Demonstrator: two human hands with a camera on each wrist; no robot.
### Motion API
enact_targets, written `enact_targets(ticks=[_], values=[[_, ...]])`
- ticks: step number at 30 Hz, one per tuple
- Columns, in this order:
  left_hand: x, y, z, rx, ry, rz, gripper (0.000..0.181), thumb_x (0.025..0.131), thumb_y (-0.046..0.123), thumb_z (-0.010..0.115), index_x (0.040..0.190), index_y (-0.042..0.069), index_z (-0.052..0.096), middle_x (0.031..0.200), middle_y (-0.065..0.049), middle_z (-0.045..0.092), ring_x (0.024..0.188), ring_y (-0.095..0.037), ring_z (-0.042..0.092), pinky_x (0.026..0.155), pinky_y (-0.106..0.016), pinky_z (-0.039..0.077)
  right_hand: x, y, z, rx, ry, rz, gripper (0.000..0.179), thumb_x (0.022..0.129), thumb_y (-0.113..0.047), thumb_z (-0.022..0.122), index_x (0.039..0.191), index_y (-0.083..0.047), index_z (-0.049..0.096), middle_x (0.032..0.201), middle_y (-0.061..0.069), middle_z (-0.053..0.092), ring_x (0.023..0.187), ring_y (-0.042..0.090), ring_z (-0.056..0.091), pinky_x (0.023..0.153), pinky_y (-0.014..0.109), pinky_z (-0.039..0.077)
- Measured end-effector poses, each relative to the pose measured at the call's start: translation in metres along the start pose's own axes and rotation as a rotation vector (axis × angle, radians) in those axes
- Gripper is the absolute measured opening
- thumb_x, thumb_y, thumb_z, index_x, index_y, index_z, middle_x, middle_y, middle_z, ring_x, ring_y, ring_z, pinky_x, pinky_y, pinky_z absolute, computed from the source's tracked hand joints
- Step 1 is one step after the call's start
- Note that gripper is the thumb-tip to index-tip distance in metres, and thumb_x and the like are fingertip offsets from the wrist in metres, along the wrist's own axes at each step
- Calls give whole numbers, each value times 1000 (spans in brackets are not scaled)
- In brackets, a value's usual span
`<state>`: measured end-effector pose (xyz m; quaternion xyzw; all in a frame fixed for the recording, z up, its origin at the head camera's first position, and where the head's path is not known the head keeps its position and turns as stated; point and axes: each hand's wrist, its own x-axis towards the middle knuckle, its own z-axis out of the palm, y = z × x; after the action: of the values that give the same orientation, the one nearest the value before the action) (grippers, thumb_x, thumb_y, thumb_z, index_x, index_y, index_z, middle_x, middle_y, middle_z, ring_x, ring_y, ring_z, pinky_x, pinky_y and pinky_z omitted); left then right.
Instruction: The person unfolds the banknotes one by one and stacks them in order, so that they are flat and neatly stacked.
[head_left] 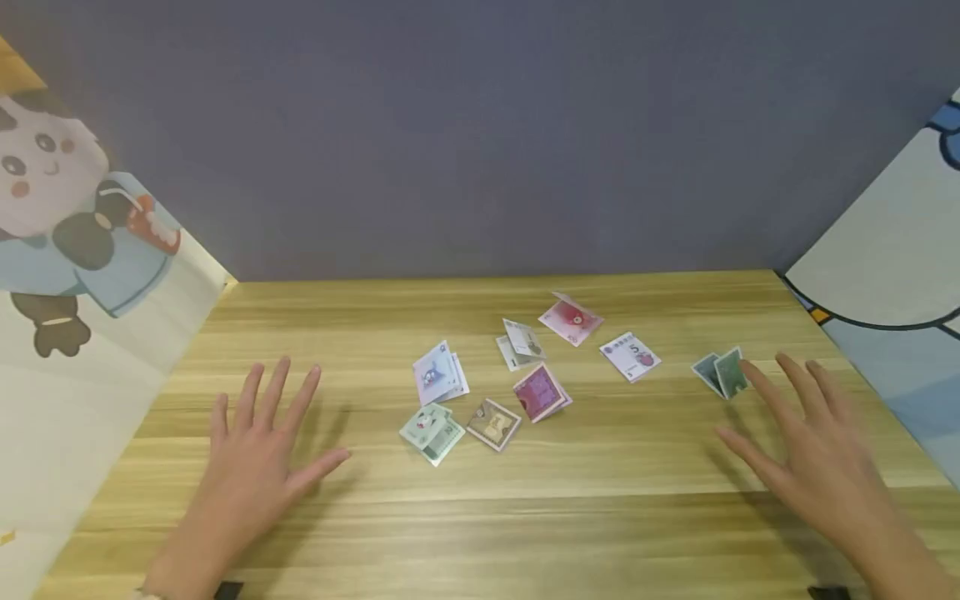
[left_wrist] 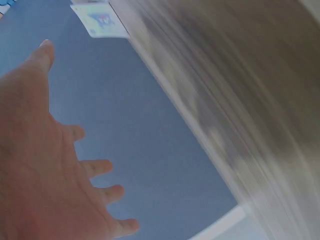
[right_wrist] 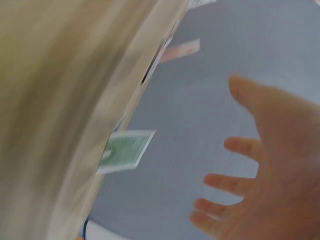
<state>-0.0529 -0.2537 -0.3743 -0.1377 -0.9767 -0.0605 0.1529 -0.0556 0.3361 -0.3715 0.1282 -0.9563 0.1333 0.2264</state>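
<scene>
Several small folded play banknotes lie on the wooden table. My left hand (head_left: 251,471) hovers at the left with fingers spread, holding nothing. Nearest to it are a light-green note (head_left: 432,433) and a pale-blue note (head_left: 437,375). Beside those lie a brown note (head_left: 493,424), a purple note (head_left: 538,393) and a grey-white note (head_left: 523,340). Farther back are a red note (head_left: 572,320) and a lilac note (head_left: 630,357) marked 5. My right hand (head_left: 821,458), also spread and holding nothing, is near a dark-green note (right_wrist: 125,151) standing half folded.
The wooden tabletop (head_left: 585,517) ends at a dark grey panel (head_left: 480,142) at the back. A wall with a cartoon figure (head_left: 60,200) flanks the left side, and a patterned wall (head_left: 885,233) the right.
</scene>
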Motion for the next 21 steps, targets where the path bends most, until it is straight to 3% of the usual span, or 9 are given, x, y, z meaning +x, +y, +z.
enact_targets(ticks=[5, 9, 12, 14, 21], values=[[11, 8, 2, -32, -16, 51, 95, 86, 66, 62, 160, 26, 19, 164, -16, 15, 147, -45, 15, 109, -75, 11, 20, -14, 0, 28, 3, -83, 74, 84, -30, 79, 148, -13, 47, 137, 28, 49, 127, 50, 42, 104, 67, 32], [26, 12, 1, -47, -20, 102, 89, 88, 64, 61, 159, 23, 25, 161, -19, 23, 143, -47, 24, 107, -74, 20, 42, -23, 3, 26, -36, -122, 57, 90, -28, 73, 139, -5, 54, 119, 25, 62, 100, 43, 62, 77, 59, 51], [41, 16, 2, -78, -34, 131, 81, 92, 60, 60, 156, 20, 31, 158, -21, 28, 140, -47, 30, 107, -73, 23, 64, -27, 10, 44, -77, -136, 43, 95, -26, 68, 130, -2, 59, 107, 22, 69, 82, 36, 69, 60, 52, 54], [51, 18, 2, -107, -45, 146, 75, 94, 54, 60, 154, 16, 36, 156, -23, 31, 138, -48, 33, 106, -72, 24, 81, -28, 19, 60, -86, -163, 37, 97, -25, 66, 125, -1, 62, 100, 18, 71, 77, 31, 70, 57, 48, 54], [93, 30, 3, -262, -72, 201, 52, 100, 40, 59, 138, 5, 53, 143, -23, 47, 132, -44, 44, 105, -66, 34, 141, -30, 53, 181, -90, -134, 27, 100, -21, 61, 112, 2, 68, 91, 14, 73, 80, 28, 70, 67, 48, 57]])
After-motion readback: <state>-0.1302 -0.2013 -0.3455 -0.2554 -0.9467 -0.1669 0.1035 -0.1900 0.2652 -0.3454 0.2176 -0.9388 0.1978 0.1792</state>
